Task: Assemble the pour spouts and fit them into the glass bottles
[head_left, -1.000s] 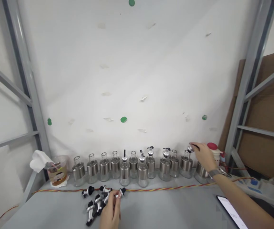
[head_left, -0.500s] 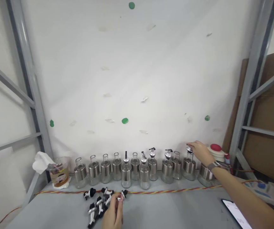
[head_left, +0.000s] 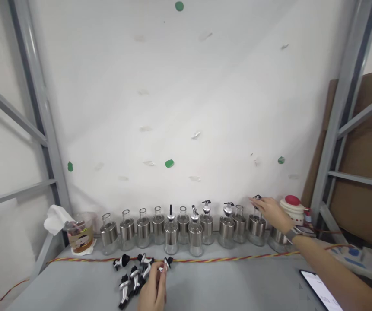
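My left hand [head_left: 153, 287], fingers pinched together, holds a silver-and-black bottle pourer [head_left: 168, 262] just above the grey tabletop. Beside it lies a loose pile of similar pourers [head_left: 135, 278]. At the right, my right hand [head_left: 275, 214] is closed around the pourer [head_left: 257, 197] at the neck of a glass bottle with a steel sleeve [head_left: 256, 226]. My fingers hide most of that pourer, but its black top shows above them. Farther left, several bottles stand upright with pourers in them, such as the front bottle [head_left: 195, 237]; others have open necks, like the leftmost bottle [head_left: 109, 235].
A twisted red-yellow cord [head_left: 221, 261] crosses the tabletop [head_left: 224, 285] before the bottles. A plastic cup [head_left: 81, 236] with tissue stands left. At right are another bottle partly behind my wrist, a red-lidded jar [head_left: 292, 207] and a phone [head_left: 320, 290]. Metal posts flank the white wall.
My right hand has shifted slightly lower at the bottle's neck, and its fingers lie flatter across the pourer. My left hand stays in place with its pourer.
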`<state>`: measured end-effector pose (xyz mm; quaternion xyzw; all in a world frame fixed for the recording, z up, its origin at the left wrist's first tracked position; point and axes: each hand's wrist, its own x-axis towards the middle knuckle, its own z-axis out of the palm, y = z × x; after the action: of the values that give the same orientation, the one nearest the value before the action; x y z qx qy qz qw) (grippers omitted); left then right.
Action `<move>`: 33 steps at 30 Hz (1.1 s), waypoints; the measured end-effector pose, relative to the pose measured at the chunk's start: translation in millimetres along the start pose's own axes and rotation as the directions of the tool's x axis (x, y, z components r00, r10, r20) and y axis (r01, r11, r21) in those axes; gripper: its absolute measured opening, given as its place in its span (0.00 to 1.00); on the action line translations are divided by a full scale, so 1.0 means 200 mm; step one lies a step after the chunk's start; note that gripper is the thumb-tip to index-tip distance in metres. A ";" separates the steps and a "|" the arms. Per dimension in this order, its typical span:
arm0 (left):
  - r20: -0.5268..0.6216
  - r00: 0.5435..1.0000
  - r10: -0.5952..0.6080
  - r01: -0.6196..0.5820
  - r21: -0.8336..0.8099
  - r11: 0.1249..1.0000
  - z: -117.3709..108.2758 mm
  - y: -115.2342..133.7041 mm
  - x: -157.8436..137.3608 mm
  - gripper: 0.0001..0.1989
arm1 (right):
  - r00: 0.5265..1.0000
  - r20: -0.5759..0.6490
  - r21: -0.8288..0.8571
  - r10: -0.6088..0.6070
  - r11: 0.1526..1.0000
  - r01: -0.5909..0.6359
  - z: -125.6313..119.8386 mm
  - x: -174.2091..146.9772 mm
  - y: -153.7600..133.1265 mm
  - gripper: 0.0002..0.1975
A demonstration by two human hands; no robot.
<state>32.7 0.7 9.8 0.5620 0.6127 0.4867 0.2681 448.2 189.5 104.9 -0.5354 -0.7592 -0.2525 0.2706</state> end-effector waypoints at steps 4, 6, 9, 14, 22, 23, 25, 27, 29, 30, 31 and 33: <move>0.009 1.000 0.016 -0.016 0.010 1.000 0.01 -0.02 0.01 0.25 | 0.999 -0.036 -0.022 -0.025 0.999 0.025 0.05 -0.08 -0.02 0.19; 0.010 1.000 0.015 -0.015 0.023 1.000 0.01 -0.04 0.01 0.25 | 0.998 -0.057 -0.027 -0.025 0.999 0.024 0.06 -0.10 -0.02 0.20; 0.003 1.000 -0.003 0.003 0.026 1.000 0.02 -0.04 0.02 0.26 | 0.996 -0.087 -0.034 -0.023 0.999 0.020 0.08 -0.12 -0.01 0.17; 0.011 0.999 -0.030 0.030 0.024 0.999 0.02 -0.03 0.01 0.26 | 0.991 -0.129 -0.069 -0.033 0.997 0.024 0.09 -0.15 -0.03 0.15; 0.018 0.999 -0.035 0.034 0.034 0.999 0.01 -0.02 0.01 0.25 | 0.985 -0.169 -0.093 -0.038 0.995 0.023 0.11 -0.17 -0.03 0.13; 0.013 0.999 -0.042 0.042 0.034 0.999 0.01 -0.02 0.01 0.26 | 0.983 -0.180 -0.078 -0.034 0.997 0.020 0.12 -0.17 -0.04 0.13; 0.001 0.999 -0.048 0.048 0.032 0.998 0.01 -0.02 0.01 0.27 | 0.979 -0.203 0.033 0.018 0.999 -0.011 0.13 -0.17 -0.05 0.14; 0.001 0.999 -0.039 0.039 0.029 0.999 0.01 -0.01 0.01 0.27 | 0.975 -0.204 0.191 0.093 0.980 -0.054 0.13 -0.17 -0.07 0.14; 0.009 1.000 -0.020 0.020 0.026 0.999 0.01 -0.01 0.01 0.27 | 0.974 -0.178 0.304 0.141 0.949 -0.082 0.13 -0.16 -0.08 0.14; 0.009 1.000 -0.013 0.013 0.024 1.000 0.00 0.00 0.01 0.26 | 0.975 -0.163 0.339 0.149 0.937 -0.087 0.13 -0.16 -0.09 0.15; 0.008 1.000 -0.008 0.008 0.022 1.000 0.00 0.00 0.01 0.26 | 0.976 -0.150 0.365 0.159 0.926 -0.095 0.12 -0.16 -0.09 0.15; 0.004 1.000 -0.003 0.003 0.019 1.000 0.00 0.01 0.00 0.25 | 0.964 -0.140 0.448 0.226 0.882 -0.142 0.10 -0.17 -0.10 0.17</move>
<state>33.9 0.5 11.2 0.5643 0.6176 0.4796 0.2647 435.4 175.0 65.4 -0.5052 -0.7126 -0.0994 0.4765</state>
